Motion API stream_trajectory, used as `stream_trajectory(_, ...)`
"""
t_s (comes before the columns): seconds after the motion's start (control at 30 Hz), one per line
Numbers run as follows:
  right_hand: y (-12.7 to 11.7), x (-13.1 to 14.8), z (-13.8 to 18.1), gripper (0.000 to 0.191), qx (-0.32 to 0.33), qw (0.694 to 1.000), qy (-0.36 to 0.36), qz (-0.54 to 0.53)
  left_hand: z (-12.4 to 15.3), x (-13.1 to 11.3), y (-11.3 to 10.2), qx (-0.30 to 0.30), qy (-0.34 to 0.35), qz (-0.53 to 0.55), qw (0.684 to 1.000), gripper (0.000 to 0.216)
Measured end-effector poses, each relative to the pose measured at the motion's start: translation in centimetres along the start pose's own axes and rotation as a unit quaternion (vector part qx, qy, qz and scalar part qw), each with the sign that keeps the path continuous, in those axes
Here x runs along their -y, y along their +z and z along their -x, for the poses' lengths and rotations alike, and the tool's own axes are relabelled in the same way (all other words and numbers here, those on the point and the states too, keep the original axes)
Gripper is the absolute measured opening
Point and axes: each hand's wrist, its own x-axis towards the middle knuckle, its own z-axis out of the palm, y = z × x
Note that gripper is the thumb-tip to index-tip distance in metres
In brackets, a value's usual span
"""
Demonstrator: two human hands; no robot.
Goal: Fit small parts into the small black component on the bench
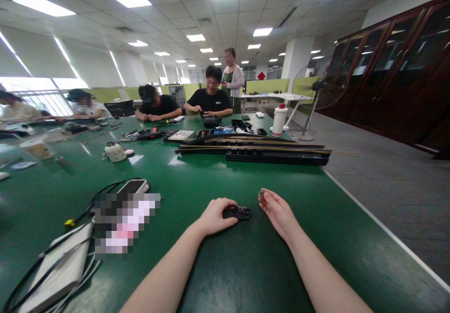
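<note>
My left hand (216,217) grips the left end of a small black device part (242,212) between thumb and fingers, low over the green table. Dark inner components show on its upper face, but its exact kind is unclear. To the right of it, my right hand (276,209) is raised slightly with fingertips pinched around a tiny grey piece (262,193). That piece is too small to name, and it is apart from the black part.
Long black rails (277,157) with thin brass-coloured rods lie across the table ahead. A white bottle (280,121) stands behind them. At left are a white box (59,266), cables and a jar (115,152). Several people sit or stand beyond; a fan (318,85) stands right.
</note>
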Motion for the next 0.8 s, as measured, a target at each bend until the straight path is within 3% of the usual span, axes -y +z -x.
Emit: stream_trajectory(0.8, 0.73, -0.26, 0.33, 0.043, 0.012, 0.999, 0.010, 0.045, 0.00, 0.24, 0.06, 0.000, 0.002, -0.006, 1.000, 0.040)
